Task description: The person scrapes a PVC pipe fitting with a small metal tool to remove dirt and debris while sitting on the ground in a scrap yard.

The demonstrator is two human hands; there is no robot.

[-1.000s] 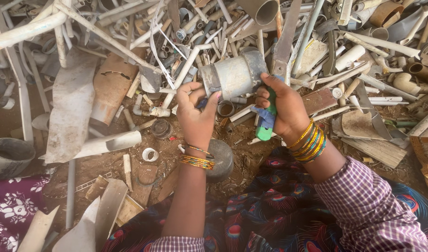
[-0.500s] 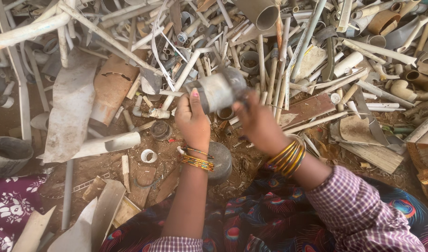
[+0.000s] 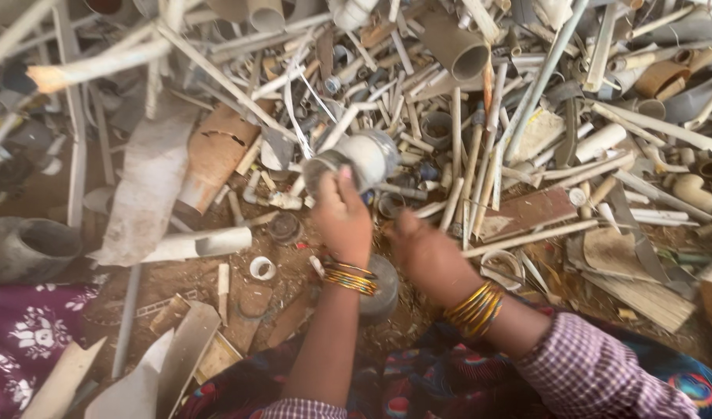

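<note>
Left hand [image 3: 342, 217] raised, fingers wrapped around a short grey pipe coupling [image 3: 357, 159], holding it up over the scrap heap. Right hand [image 3: 427, 254] just beside the left, lower, curled into a loose fist; cannot tell if anything is in it. Stacked bangles [image 3: 350, 277] on left wrist, yellow bangles [image 3: 474, 306] on right. Beyond the hands: dense pile of white plastic pipes [image 3: 457, 147] and strips. Left of the left hand: cracked brown pipe piece [image 3: 216, 155], white pipe section [image 3: 204, 243], small white ring [image 3: 262, 268]. Under the wrists, a round grey cap [image 3: 383, 287] on the dirt.
</note>
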